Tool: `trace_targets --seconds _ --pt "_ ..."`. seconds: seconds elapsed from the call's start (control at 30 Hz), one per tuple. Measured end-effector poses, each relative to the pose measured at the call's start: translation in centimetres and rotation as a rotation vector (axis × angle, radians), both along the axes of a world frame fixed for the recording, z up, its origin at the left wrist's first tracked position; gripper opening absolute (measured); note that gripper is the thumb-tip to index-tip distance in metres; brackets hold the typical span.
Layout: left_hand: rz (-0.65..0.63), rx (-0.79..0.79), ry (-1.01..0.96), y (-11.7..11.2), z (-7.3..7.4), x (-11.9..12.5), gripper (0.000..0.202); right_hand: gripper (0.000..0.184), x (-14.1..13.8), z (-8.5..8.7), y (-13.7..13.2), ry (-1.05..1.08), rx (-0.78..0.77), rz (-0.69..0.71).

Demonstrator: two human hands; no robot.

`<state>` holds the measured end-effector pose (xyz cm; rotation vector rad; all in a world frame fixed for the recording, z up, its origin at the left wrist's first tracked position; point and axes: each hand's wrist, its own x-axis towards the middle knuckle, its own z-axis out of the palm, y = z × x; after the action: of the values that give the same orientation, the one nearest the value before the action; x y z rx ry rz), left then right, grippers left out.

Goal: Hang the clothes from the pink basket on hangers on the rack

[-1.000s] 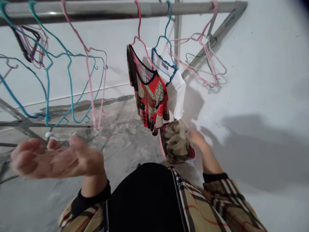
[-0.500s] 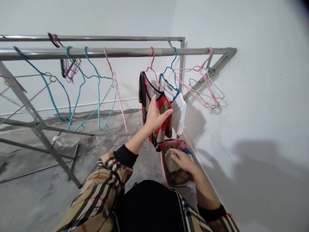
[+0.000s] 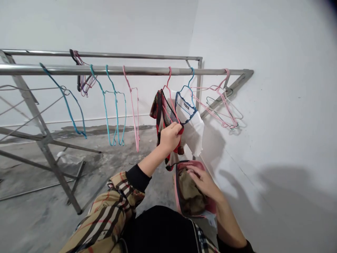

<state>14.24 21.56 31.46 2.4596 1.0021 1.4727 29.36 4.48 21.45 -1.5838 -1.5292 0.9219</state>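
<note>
A red and black patterned top (image 3: 159,112) hangs from a pink hanger (image 3: 168,81) on the front rail. My left hand (image 3: 170,137) is closed on the top's near shoulder, by the hanger's end. Right behind it a white top with blue trim (image 3: 193,128) hangs on a blue hanger (image 3: 191,82). My right hand (image 3: 204,181) is held over a pink laundry basket (image 3: 178,195), fingers loosely stretched and apart, with nothing seen in them. Brown-olive cloth (image 3: 188,189) lies in the basket.
The metal drying rack's front rail (image 3: 147,70) carries blue hangers (image 3: 116,105) and a pink hanger (image 3: 135,116) on the left. More pink hangers (image 3: 223,102) hang near the wall (image 3: 284,105) at right. Rack legs (image 3: 56,168) stand on the concrete floor.
My left hand has gone from spread fingers in front of the red top to gripping its shoulder. My right hand stays above the basket. The view has tilted, and the left-side hangers have swung.
</note>
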Motion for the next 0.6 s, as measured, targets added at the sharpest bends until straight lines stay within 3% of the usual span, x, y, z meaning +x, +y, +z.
trace_targets --seconds 0.17,0.4,0.5,0.6 --pt "0.01 0.258 0.053 -1.3 -1.0 -1.8 0.026 0.041 -0.8 1.5 0.9 0.072 0.073 -0.024" --pt "-0.069 0.397 -0.058 -1.7 -2.6 -3.9 0.025 0.041 -2.1 1.9 2.2 0.171 0.138 -0.049" --pt "-0.115 0.288 -0.083 -2.2 -3.0 -4.1 0.022 0.047 -2.7 2.0 2.6 0.189 0.16 -0.066" --pt "-0.242 0.025 -0.128 -3.4 -3.1 -3.6 0.018 0.071 -3.8 1.3 3.3 0.197 0.187 -0.136"
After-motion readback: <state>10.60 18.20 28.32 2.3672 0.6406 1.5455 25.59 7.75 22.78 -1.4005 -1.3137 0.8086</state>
